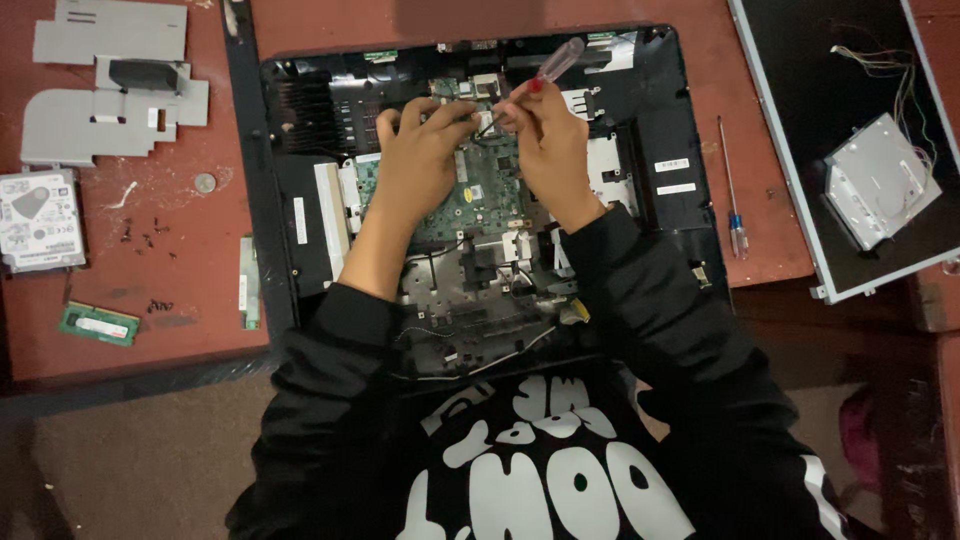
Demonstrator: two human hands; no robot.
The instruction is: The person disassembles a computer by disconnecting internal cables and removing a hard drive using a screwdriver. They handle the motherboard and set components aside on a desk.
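Near edge: the red table ends just below the opened black computer chassis, which overhangs toward the person's black sleeves. Open table room lies left of the chassis, partly taken by a green memory stick, a hard drive, loose screws and grey metal shields. Right of the chassis a second screwdriver lies flat, then a display panel carrying a silver optical drive.

Left hand rests fingers curled on the green mainboard, holding nothing I can make out. Right hand has its grip closed around a red-handled screwdriver; long axis tilted, handle up and far-right, tip down-left at the board's far edge.
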